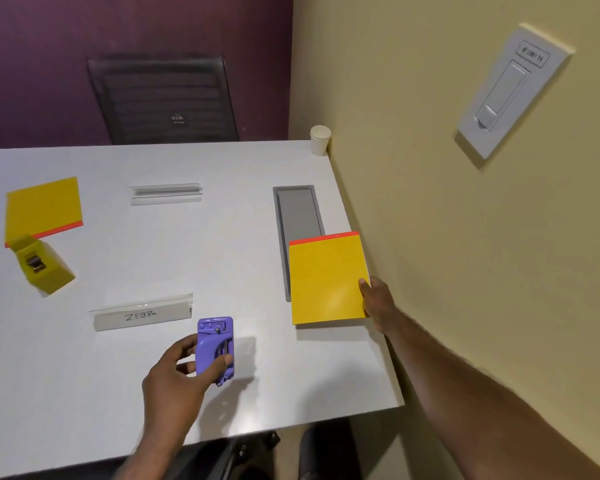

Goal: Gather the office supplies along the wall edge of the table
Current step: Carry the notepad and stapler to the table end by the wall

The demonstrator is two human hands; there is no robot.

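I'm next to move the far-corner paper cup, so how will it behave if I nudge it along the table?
The paper cup looks thin-walled and probably empty, so likely very light. Standing upright and taller than its base, a high push may tip it. Once on its side it would probably roll in a curve; the wall beside it should stop it.

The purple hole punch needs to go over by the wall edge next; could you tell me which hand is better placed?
Left. The left hand already grips the purple hole punch, while the right hand is holding the yellow notepad beside the wall.
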